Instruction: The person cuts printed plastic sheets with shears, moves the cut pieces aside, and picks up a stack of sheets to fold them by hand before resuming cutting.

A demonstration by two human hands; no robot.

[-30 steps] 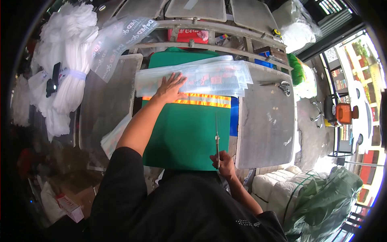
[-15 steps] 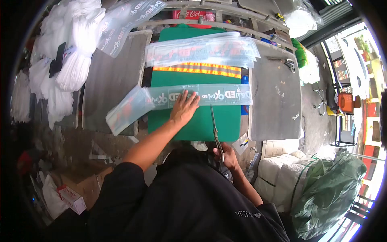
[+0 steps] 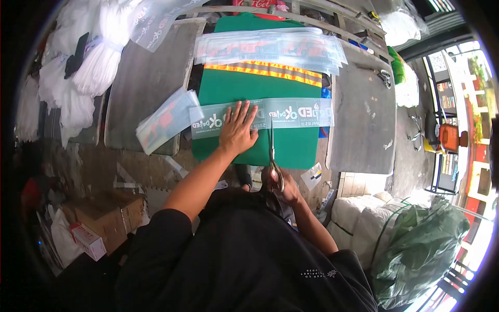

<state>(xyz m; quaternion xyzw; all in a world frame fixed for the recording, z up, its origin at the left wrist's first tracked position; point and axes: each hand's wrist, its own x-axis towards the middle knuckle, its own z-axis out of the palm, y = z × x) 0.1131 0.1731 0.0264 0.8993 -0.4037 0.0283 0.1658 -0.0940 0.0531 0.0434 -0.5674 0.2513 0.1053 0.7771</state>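
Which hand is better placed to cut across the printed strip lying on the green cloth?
Right, probably. The right hand grips the scissors, blades pointing at the printed strip beside the left hand, which lies flat on it, pinning it.

Green garment [image 3: 293, 151]: near right corner bare; far edge blocked by stacked film sheets [image 3: 270, 49]. Right grey platen [image 3: 364, 130]: bare, one metal tool [image 3: 383, 77] at far edge.
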